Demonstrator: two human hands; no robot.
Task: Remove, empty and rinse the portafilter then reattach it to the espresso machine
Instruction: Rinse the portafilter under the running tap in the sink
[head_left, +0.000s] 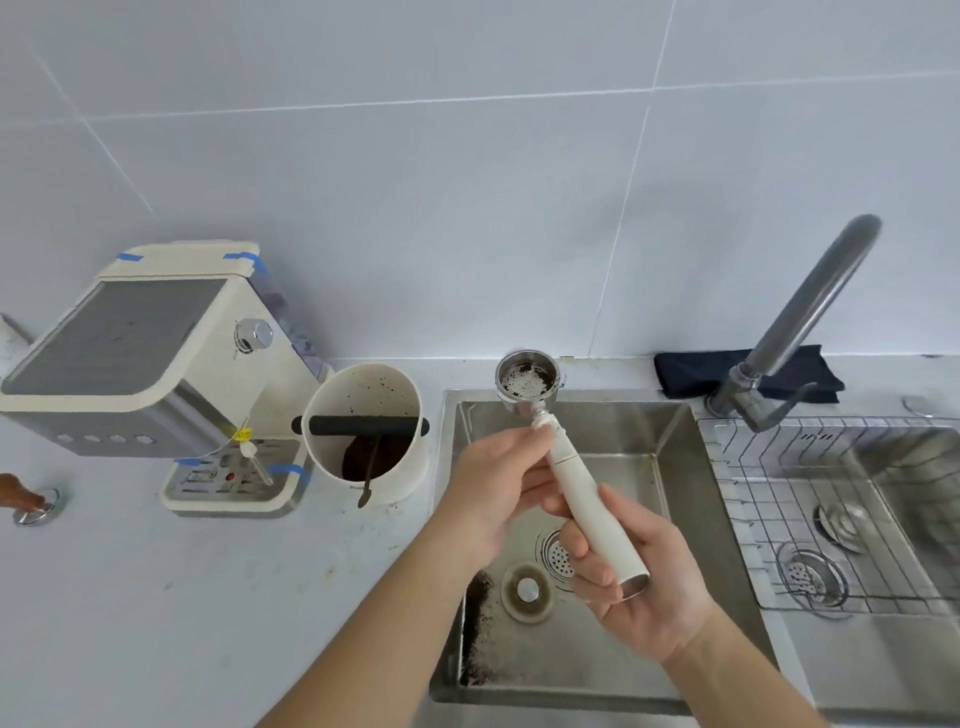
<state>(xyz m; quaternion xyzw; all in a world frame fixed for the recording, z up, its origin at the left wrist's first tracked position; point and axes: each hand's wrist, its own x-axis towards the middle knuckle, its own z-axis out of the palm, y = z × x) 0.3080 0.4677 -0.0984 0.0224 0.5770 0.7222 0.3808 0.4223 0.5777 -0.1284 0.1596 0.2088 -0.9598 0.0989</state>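
Note:
The portafilter has a cream handle and a steel basket with coffee specks inside. It hangs over the left sink basin, basket pointing away from me. My right hand grips the lower end of the handle. My left hand holds the upper handle near the neck, fingers curled around it. The cream espresso machine stands on the counter at the left, its group head without a portafilter. The grey faucet rises at the right, with no water running.
A cream knock box with a black bar and spent grounds stands between machine and sink. Coffee grounds lie along the basin's left floor. A wire rack sits in the right basin. A dark cloth lies behind the faucet. A tamper sits far left.

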